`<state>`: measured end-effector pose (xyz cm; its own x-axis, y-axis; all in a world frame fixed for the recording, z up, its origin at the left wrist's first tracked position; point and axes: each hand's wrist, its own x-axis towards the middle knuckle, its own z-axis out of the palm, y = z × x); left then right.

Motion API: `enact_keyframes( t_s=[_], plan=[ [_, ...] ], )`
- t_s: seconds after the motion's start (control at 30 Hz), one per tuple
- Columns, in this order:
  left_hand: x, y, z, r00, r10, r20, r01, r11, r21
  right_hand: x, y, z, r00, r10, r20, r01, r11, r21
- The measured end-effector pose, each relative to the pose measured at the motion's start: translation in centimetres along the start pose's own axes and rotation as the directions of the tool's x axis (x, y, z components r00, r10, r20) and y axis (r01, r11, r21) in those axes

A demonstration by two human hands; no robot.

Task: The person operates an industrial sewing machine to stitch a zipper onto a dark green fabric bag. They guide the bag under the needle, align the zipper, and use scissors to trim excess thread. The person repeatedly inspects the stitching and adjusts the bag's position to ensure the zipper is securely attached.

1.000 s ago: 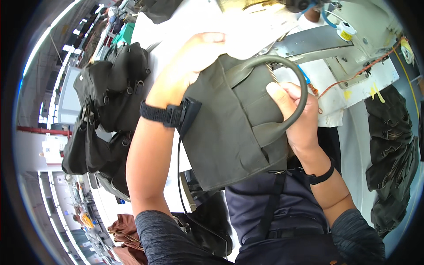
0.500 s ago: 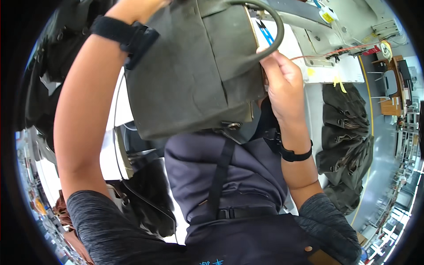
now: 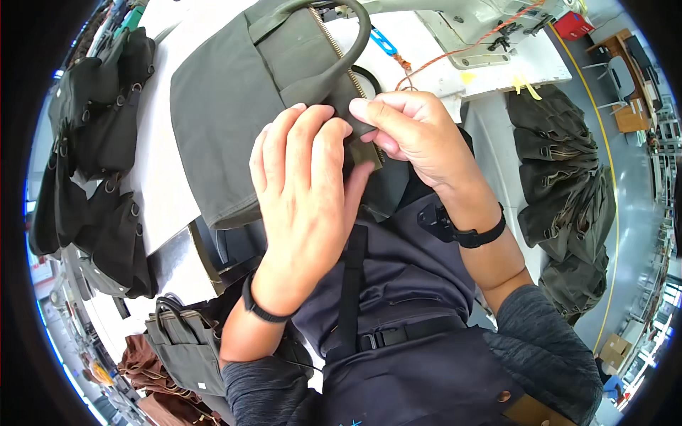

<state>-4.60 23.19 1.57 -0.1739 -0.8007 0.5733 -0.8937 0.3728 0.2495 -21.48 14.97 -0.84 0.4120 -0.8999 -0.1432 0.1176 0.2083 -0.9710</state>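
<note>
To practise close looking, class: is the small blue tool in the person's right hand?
No, the small blue tool lies on the white table, apart from the right hand at the bag.

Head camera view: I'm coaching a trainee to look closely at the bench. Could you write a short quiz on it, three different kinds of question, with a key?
1. What colour are the teeth of the zipper by the handle of the dark bag? (a) blue (b) gold (c) red

2. True or false: the right hand is gripping the handle.

3. Which is nearer the right hand, the blue tool or the brown pile?

Key:
1. b
2. False; its fingertips are at the bag's zippered edge.
3. The blue tool.
</note>
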Motion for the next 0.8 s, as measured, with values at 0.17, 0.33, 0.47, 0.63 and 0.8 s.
enact_keyframes(
  t_s=[0.17,0.33,0.47,0.63,0.8],
  plan=[
    [0.0,-1.9,2.5,0.957,0.164,-0.238,-0.146,0.985,0.092,-0.6,-0.1,1.3,0.994,0.098,-0.04,-0.086,0.97,0.229],
    [0.5,-2.3,1.7,0.937,0.216,-0.273,-0.196,0.976,0.098,-0.5,0.2,1.3,0.996,0.081,0.03,-0.086,0.962,0.257],
    [0.5,-2.2,1.6,0.938,0.23,-0.261,-0.208,0.972,0.109,-0.8,0.5,0.9,0.998,0.015,0.057,-0.027,0.977,0.213],
    [0.4,-2.2,1.8,0.946,0.211,-0.245,-0.191,0.976,0.102,-1.1,1.1,0.9,0.993,-0.085,0.077,0.07,0.981,0.18],
    [0.3,-2.3,2.3,0.948,0.223,-0.228,-0.198,0.972,0.127,-1.1,1.7,1.6,0.998,-0.052,-0.025,0.056,0.982,0.181]
  ],
)
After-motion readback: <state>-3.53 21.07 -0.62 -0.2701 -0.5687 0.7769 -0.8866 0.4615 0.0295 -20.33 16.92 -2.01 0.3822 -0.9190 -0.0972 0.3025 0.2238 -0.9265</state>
